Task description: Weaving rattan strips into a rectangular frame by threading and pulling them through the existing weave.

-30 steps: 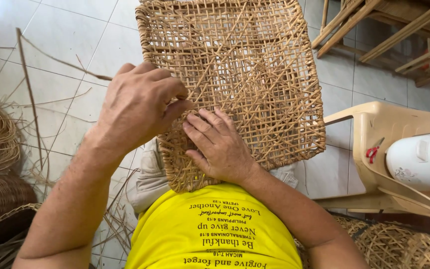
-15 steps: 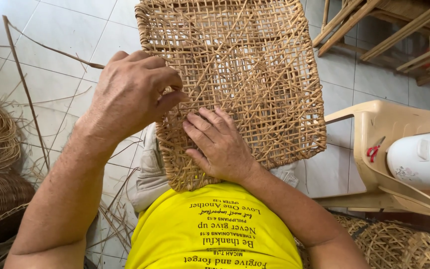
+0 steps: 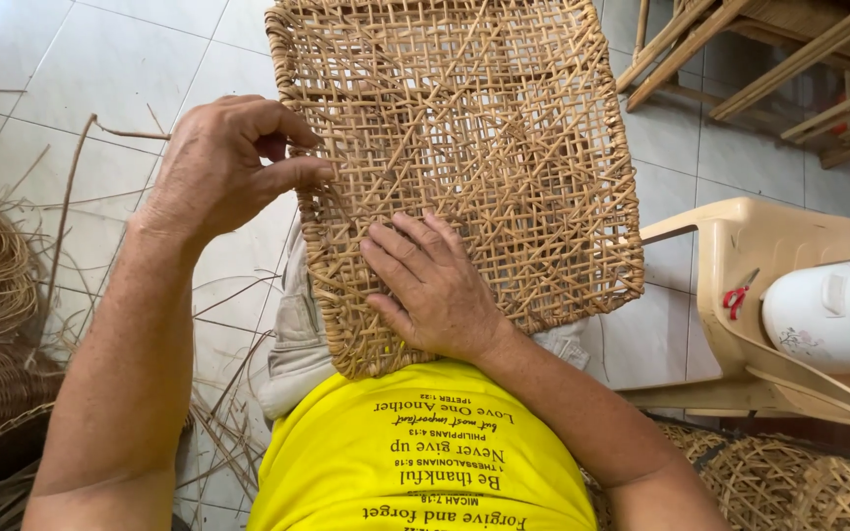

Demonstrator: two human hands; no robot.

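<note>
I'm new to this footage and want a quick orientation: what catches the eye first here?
A large woven rattan panel fills the middle, propped on the person's lap. The left hand pinches a strand at its left edge while the right hand lies flat on the weave. Loose rattan strips sprawl on the tiled floor at left.

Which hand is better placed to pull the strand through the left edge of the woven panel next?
Left, probably. The left hand already pinches at the woven panel left edge, thumb and fingers closed there. The right hand lies flat on the weave, bracing it.
</note>
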